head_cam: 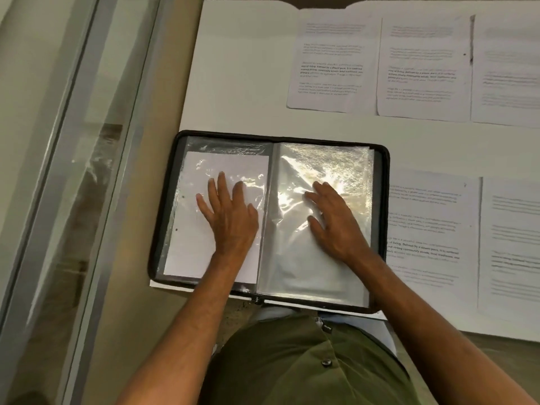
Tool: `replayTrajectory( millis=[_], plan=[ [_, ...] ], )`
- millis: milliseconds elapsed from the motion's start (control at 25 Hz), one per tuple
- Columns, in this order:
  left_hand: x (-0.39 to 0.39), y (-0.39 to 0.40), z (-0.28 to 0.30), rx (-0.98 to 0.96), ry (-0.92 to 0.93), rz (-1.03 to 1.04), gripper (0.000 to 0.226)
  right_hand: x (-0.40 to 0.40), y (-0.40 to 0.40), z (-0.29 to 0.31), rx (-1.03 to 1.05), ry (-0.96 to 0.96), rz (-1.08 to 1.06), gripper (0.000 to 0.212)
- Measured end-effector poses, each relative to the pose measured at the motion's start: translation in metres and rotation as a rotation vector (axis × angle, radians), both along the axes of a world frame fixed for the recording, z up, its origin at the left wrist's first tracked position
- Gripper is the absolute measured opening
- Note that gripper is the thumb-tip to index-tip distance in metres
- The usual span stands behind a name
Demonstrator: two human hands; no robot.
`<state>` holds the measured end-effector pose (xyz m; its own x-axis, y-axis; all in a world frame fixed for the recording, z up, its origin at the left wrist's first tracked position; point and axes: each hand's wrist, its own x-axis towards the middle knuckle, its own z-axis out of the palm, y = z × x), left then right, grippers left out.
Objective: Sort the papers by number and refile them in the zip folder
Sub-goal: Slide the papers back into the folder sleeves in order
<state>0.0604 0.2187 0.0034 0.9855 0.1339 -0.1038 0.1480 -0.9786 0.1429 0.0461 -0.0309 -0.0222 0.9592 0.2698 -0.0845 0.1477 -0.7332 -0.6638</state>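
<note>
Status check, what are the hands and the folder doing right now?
Both hands flat, open: left hand on filed sheet, right hand on empty sleeve. Zip folder open. Five papers still loose on table.

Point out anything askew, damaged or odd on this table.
The open zip folder overhangs the table's near edge. Its clear sleeves are crinkled. The sheet in the far row has a dark smudge along its right edge. Nothing is spilled.
</note>
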Motion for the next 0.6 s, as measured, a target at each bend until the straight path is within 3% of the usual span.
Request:
replayTrajectory(
  millis=[240, 600],
  plan=[
    [0.025, -0.058, -0.009, -0.182, 0.016, -0.304, 0.050, -0.001, -0.038, 0.003, -0.066, -0.002, -0.154, 0.054],
    [0.101, -0.089, -0.007, -0.291, -0.003, -0.255, 0.044, 0.046, -0.048, 0.025, 0.025, -0.108, -0.300, 0.038]
  ],
)
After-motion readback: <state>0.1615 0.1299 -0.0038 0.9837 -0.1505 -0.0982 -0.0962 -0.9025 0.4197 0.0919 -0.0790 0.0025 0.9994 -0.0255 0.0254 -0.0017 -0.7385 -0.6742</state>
